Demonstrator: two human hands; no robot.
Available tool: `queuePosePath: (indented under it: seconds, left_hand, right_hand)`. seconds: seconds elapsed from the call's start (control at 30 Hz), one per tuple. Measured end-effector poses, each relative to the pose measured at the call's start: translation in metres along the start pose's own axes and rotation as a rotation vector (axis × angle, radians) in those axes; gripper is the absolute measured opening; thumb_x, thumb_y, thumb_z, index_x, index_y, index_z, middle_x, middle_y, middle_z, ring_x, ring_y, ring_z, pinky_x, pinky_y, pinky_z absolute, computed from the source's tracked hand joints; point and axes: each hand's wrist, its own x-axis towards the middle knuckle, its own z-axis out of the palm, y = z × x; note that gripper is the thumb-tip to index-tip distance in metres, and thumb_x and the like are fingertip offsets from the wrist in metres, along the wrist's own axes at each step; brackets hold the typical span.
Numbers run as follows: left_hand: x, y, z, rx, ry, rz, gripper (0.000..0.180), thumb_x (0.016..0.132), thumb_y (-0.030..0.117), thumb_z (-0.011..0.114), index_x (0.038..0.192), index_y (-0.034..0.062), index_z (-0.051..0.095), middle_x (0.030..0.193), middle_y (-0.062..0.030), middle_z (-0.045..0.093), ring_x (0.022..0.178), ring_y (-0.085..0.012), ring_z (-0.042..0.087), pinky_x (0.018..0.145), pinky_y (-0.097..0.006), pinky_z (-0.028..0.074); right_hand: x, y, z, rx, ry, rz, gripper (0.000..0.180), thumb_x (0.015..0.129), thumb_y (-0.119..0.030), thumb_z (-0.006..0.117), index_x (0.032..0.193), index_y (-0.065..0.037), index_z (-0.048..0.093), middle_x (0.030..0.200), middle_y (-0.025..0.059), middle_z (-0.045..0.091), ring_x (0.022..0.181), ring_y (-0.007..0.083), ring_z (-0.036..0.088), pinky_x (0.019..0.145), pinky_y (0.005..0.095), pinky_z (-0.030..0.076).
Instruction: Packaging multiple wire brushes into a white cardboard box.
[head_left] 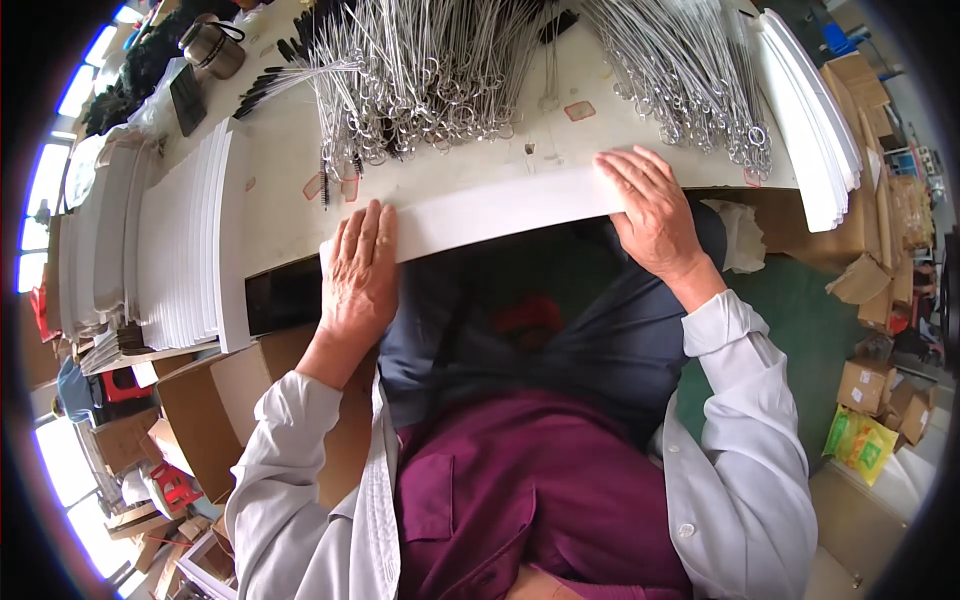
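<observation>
A long, narrow white cardboard box [505, 214] lies along the near edge of the table, one end at each hand. My left hand [360, 268] is on its left end, fingers stretched together across the top and thumb hidden. At the opposite end my right hand [655, 212] holds the box, its fingers slightly spread over the corner. Beyond the box, a big heap of thin wire-handled brushes [430, 90] with looped ends covers the table. A second pile of the same looped wires [690, 80] lies farther right.
Stacks of white flat cartons stand upright at the left [190, 235] and at the right [815, 120]. A metal flask [212, 48] sits at the far left of the table [285, 215]. Brown cardboard boxes [215, 410] are below on the left, with more cartons [865, 385] on the right.
</observation>
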Motion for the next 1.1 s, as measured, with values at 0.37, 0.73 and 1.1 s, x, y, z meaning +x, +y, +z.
queuePosePath:
  seconds: [0.37,0.73,1.1]
  left_hand:
    - [0.034,0.052,-0.052,-0.695,-0.404,-0.029,0.071,0.08,0.021,0.082,0.139,-0.0012,0.049,0.114,-0.0243,0.067,0.105,-0.0442,0.067,0.089,-0.047,0.055]
    - [0.014,0.066,-0.018,-0.686,-0.276,-0.22,0.071,0.076,0.019,0.087,0.135,-0.0002,0.053,0.11,-0.0214,0.068,0.099,-0.04,0.07,0.085,-0.043,0.058]
    - [0.008,0.086,-0.009,-0.809,-0.312,-0.266,0.077,0.078,0.02,0.087,0.142,0.0087,0.045,0.108,-0.0239,0.071,0.098,-0.0416,0.073,0.081,-0.046,0.06]
  right_hand:
    - [0.028,-0.08,-0.015,0.36,0.019,-0.148,0.047,0.077,0.003,0.067,0.124,0.0,0.067,0.125,0.013,0.068,0.121,0.0306,0.063,0.108,0.0471,0.05]
    - [-0.014,-0.106,0.005,0.531,0.323,0.242,0.033,0.088,-0.006,0.078,0.118,0.003,0.069,0.099,0.0162,0.072,0.086,0.0318,0.072,0.074,0.0382,0.059]
    - [-0.021,-0.136,0.021,1.175,0.039,0.658,0.025,0.104,-0.017,0.065,0.106,0.006,0.072,0.08,0.0164,0.073,0.071,0.0184,0.071,0.063,0.032,0.053]
